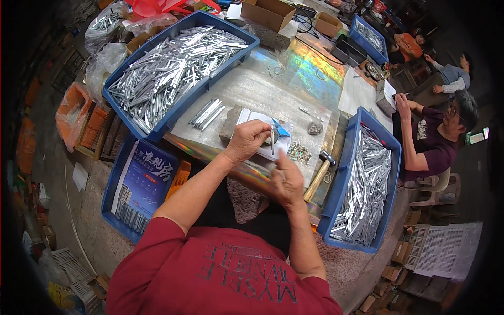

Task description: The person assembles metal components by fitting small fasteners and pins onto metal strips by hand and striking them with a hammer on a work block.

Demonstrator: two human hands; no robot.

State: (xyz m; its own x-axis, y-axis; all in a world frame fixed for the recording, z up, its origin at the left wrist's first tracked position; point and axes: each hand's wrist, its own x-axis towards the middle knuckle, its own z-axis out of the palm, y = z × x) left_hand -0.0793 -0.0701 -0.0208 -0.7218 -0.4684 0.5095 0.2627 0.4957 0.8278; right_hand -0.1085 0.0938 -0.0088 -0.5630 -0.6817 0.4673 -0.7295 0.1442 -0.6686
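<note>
My left hand [248,139] is closed in a pinch on a slim silvery metal strip [272,140], held over a white sheet on the workbench. My right hand [289,181] is just to the right and nearer to me, smeared by motion, so its fingers do not show clearly. Beside the strip lies a blue piece of paper or film [283,129]. A loose heap of small metal parts [299,153] sits right of my hands. Farther left, a short row of metal strips [207,114] lies on the bench.
Blue trays full of metal strips stand at the left [113,89] and right [326,220]. A hammer [317,181] lies by the right tray. Below the left one is another blue tray [110,207] with a printed sheet. A person [436,131] sits at the right.
</note>
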